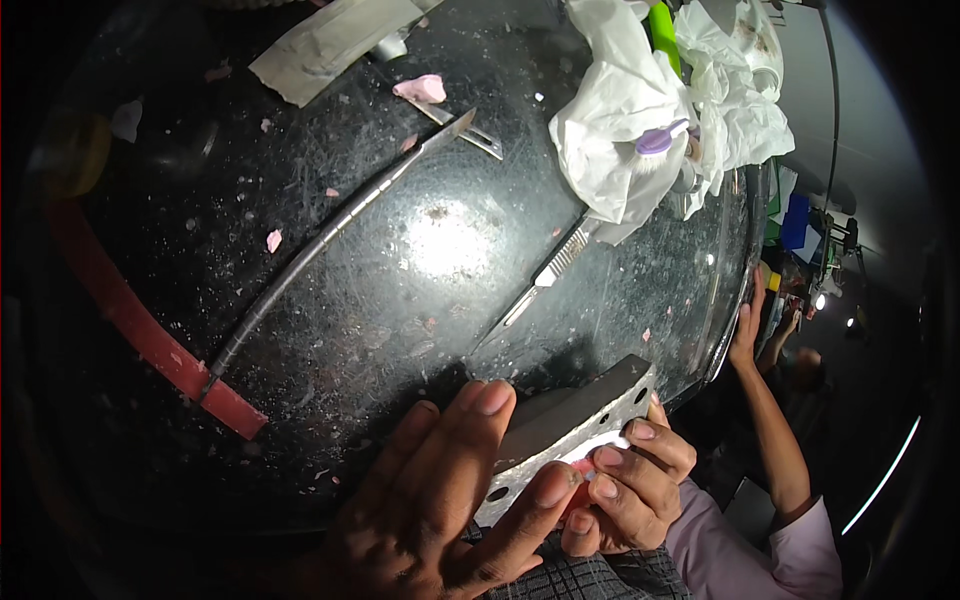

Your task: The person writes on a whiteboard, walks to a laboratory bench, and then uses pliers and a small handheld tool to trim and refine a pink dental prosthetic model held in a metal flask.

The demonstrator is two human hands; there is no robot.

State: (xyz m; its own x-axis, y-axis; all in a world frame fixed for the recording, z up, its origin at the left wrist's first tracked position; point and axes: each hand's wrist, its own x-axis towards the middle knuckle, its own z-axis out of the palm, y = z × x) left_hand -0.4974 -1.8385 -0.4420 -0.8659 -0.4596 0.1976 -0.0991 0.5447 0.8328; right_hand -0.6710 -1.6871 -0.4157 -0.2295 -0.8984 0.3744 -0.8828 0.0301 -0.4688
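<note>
Low in the head view, my left hand (450, 480) grips the left part of a grey metal block (575, 395) with holes in its face, fingers bent along it and thumb beside a white opening. My right hand (635, 480) is closed at the block's front, pinching a small pink piece (582, 466) near my left thumb; its exact shape is hidden. Beyond my hands lie a scalpel (548, 270), a long slim metal tool (330, 225) resting over a red strip (155, 340), and a short blade (476, 138) beside a pink lump (425, 88).
The dark worktop (380, 310) holds crumpled white plastic bags (610, 130) with a purple brush (655, 140), a green object (663, 38) and grey sheet (330, 50). A co-worker's hand (745, 330) rests at the right edge, above a lilac sleeve (800, 555); another person sits farther off.
</note>
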